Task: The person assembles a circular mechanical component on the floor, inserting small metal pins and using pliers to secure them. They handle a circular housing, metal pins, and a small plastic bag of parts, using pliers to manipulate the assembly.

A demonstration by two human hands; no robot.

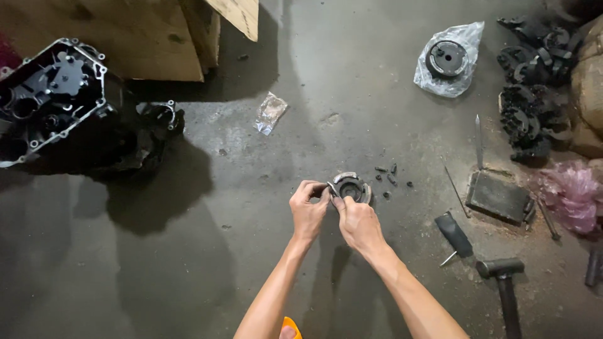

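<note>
A round metal clutch part [350, 188] is held low over the concrete floor [301, 125], near the middle of the view. The left hand [308, 210] is closed on the part's left edge, the fingers [312, 186] curled narrow around a small piece there; what that piece is cannot be told. The right hand [358, 223] is closed on the part's lower left rim, thumb and forefinger pinched on it. Both hands are touching each other beside the part.

Places are given from the part. Just to its right, small dark bolts [392, 176] are scattered on the floor. Farther right, a flat dark block [498, 196] is lying with a thin rod [456, 191] beside it and a blade [479, 141] above it. Lower right, a black-handled tool [455, 235] and a hammer [502, 279] are seen, close together. Upper right, a round disc [447, 58] is resting on a clear plastic bag [461, 34]; beyond it a heap of black parts [531, 88] is piled, with a pink bag [573, 194] below that heap. Upper left, a small crumpled wrapper [271, 113] is lying apart. Far left, an open engine case [53, 100] is standing against a wooden board [125, 34].
</note>
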